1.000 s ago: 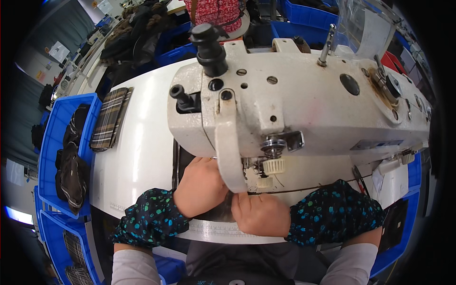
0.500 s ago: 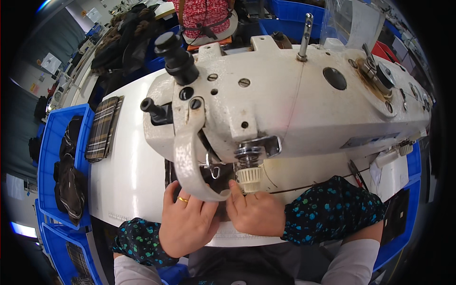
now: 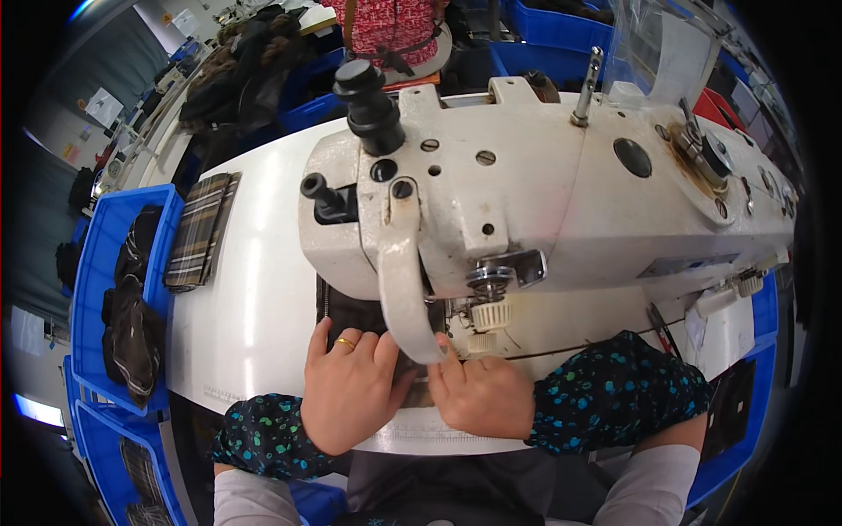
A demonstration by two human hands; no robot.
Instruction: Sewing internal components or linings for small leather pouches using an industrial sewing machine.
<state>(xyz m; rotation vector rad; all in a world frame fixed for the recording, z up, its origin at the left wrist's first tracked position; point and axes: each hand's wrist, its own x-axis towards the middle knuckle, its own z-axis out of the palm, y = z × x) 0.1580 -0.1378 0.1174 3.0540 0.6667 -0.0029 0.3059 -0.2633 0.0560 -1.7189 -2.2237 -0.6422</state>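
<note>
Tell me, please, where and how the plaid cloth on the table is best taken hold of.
Grip the plaid cloth probably by its long right edge, left hand coming from the right: it lies flat, with the blue bin close along its left, leaving that edge easier to reach.

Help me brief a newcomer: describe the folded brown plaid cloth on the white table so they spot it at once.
Start at the bulky white sewing machine and cross the glossy white table to its left edge. There, beside a long blue plastic bin, lies the brown, black and cream plaid cloth. Unlike the crumpled dark cloth in that bin, it is checked and folded flat.
</note>
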